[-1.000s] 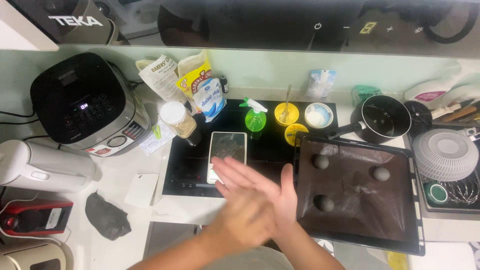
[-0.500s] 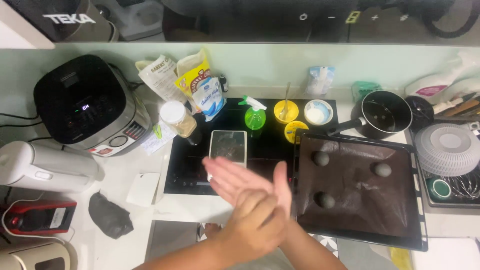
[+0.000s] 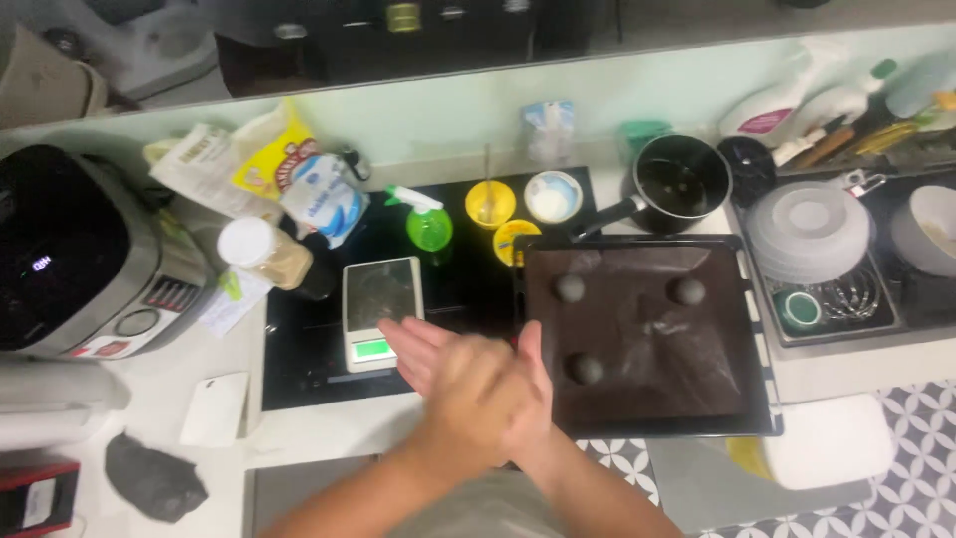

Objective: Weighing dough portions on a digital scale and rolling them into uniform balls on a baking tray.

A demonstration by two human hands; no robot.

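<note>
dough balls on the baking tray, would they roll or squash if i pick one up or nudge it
The three dough balls look round, so a nudge would probably roll them across the flat tray. They sit apart, so one could likely be lifted without touching the others. Their dull, dark surface suggests soft dough that may dent under a firm pinch, though softness cannot be confirmed from this view.

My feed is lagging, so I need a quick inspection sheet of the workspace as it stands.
Surface: black hob set in a pale counter.
Job's things: dark tray holding three dough balls; scale on the hob.
Clutter: spray bottle, yellow bowl, white bowl, pot, bags, jar, cooker.
Grip: left hand and right hand pressed palm to palm; anything between them is hidden.
Cables: nothing seen.
Surroundings: sink with dishes on the right, patterned floor below.
</note>
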